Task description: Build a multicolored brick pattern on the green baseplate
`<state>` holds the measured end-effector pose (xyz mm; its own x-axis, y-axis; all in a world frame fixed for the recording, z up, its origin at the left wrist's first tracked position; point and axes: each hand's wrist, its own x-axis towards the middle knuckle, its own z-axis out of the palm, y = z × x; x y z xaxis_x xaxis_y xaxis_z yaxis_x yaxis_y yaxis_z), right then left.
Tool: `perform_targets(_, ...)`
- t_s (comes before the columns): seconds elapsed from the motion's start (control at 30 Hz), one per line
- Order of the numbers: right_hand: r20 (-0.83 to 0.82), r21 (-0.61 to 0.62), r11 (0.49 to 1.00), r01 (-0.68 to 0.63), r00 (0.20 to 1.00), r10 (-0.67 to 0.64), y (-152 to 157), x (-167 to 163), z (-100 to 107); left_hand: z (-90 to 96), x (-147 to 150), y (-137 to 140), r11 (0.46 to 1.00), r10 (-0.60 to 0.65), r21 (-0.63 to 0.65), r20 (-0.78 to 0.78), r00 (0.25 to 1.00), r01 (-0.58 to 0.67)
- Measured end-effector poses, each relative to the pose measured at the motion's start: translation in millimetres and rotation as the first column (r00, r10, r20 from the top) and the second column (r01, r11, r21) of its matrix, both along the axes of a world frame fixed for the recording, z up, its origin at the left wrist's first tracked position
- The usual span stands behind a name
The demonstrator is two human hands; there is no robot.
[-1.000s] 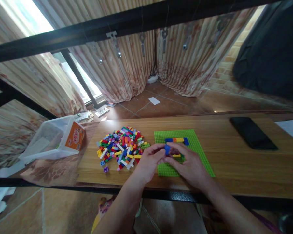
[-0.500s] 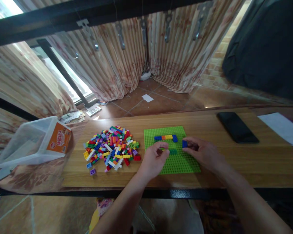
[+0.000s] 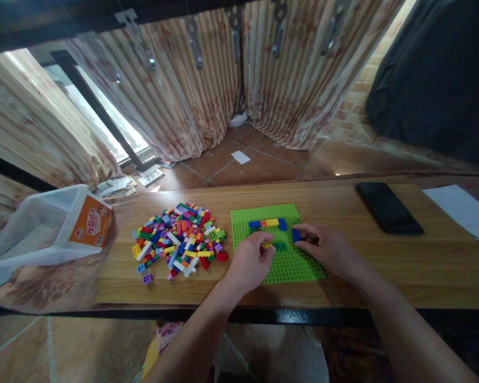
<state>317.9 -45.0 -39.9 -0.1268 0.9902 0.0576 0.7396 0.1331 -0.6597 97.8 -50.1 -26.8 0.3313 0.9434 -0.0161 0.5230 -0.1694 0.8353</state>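
A blue brick (image 3: pixel 296 235) is pinched between the thumb and fingers of my right hand (image 3: pixel 326 248), over the right part of the green baseplate (image 3: pixel 299 268). My left hand (image 3: pixel 249 260) is over the plate's left side, its fingers curled in. Whatever those fingers hold, if anything, is hidden. Close to their tips, dark green bricks (image 3: pixel 280 247) and a bit of yellow show on the plate. Farther back on the plate runs a row of blue, orange and yellow bricks (image 3: pixel 268 223), with a blue brick at its right end.
Left of the plate lies a heap of loose colored bricks (image 3: pixel 183 242). A clear plastic box (image 3: pixel 35 234) with an orange label stands at the far left. Toward the right are a black phone (image 3: pixel 388 208) and white paper (image 3: pixel 461 210). Everything rests along a narrow wooden board (image 3: pixel 383 276).
My right hand has shifted slightly left with the blue brick, closer to the plate. The left hand stays curled in about the same spot. The camera view has tilted a little.
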Motion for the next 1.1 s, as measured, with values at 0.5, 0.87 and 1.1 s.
perform_targets(0.5, 0.062, 0.023, 0.993, -0.113, 0.992, 0.112, 1, -12, -3, -4.0, -9, 10, 0.996, 0.081, 0.042, -0.047, 0.996, -0.079)
perform_targets(0.87, 0.027, 0.051, 0.998, -0.045, 0.999, 0.044, 2, -15, -2, -2.8, -9, 9, 0.997, 0.064, 0.051, -0.045, 0.997, -0.061)
perform_targets(1.1, 0.000, 0.090, 0.986, 0.140, 0.990, -0.140, 4, -17, -3, 2.3, -22, 20, 0.980, 0.180, 0.098, -0.030, 0.983, -0.176)
